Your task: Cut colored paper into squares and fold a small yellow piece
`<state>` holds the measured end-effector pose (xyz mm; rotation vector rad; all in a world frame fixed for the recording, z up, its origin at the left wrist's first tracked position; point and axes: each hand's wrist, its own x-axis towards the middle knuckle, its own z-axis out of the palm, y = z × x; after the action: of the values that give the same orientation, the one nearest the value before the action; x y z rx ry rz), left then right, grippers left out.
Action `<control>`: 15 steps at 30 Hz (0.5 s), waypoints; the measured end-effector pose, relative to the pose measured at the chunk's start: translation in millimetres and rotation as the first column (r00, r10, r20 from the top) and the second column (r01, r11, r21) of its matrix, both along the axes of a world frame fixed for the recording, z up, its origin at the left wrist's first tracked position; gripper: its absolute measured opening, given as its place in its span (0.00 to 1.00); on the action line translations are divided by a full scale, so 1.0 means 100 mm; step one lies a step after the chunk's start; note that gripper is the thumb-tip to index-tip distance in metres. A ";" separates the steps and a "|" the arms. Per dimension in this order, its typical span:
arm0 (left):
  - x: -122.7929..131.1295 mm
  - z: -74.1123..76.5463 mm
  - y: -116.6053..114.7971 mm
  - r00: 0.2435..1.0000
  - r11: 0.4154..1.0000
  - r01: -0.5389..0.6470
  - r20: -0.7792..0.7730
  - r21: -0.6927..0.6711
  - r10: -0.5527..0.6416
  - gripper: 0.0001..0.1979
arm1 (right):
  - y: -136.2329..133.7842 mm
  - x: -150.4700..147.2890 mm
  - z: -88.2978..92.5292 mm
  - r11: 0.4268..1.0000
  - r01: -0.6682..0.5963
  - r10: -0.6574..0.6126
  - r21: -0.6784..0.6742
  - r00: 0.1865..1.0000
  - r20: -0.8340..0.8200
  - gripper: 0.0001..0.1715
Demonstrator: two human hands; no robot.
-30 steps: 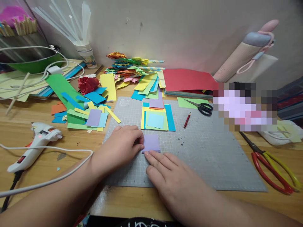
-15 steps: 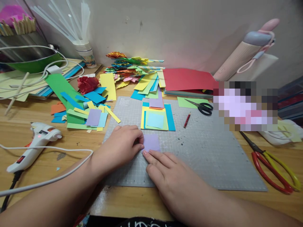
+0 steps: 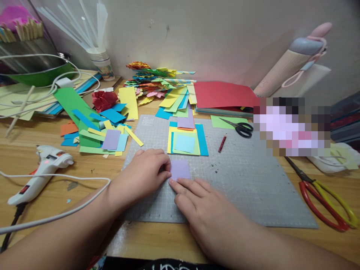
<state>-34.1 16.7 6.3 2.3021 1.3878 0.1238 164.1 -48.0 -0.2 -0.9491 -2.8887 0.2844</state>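
Note:
A small purple sheet of paper (image 3: 180,169) lies on the grey cutting mat (image 3: 242,187), in front of me. My left hand (image 3: 149,167) is closed at its left edge, thumb and curled fingers pinching the paper. The fingers of my right hand (image 3: 194,197) are stretched out, with their tips resting on the sheet's lower edge. Just beyond it sits a layered stack of coloured paper squares, with a light blue square (image 3: 185,143) on top. A short dark red pencil (image 3: 222,143) lies to the right of that stack.
Black-handled scissors (image 3: 242,128) lie at the mat's back right; larger red-and-yellow-handled scissors (image 3: 317,198) are at the right. A white glue gun (image 3: 42,172) and its cable occupy the left. Paper scraps (image 3: 112,139), a red paper pack (image 3: 225,93) and a straw cup (image 3: 101,63) stand behind.
Both hands stay almost where they were on the purple paper. The right hand's fingers have shifted very slightly.

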 end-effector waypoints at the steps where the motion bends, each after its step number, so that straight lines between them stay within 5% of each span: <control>1: 0.00 0.00 0.00 1.000 1.000 -0.001 0.003 -0.001 0.001 0.04 | 0.01 0.00 0.00 1.000 0.004 -0.004 -0.003 1.000 0.000 0.15; 15: 0.02 -0.02 0.02 0.999 1.000 0.017 0.032 -0.008 -0.017 0.09 | -0.04 -0.02 0.01 0.995 -0.086 0.079 0.055 0.991 0.112 0.12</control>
<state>-32.0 19.1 4.5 2.2948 1.3498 0.1490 162.0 -52.1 1.2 -0.8631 -3.0225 0.1556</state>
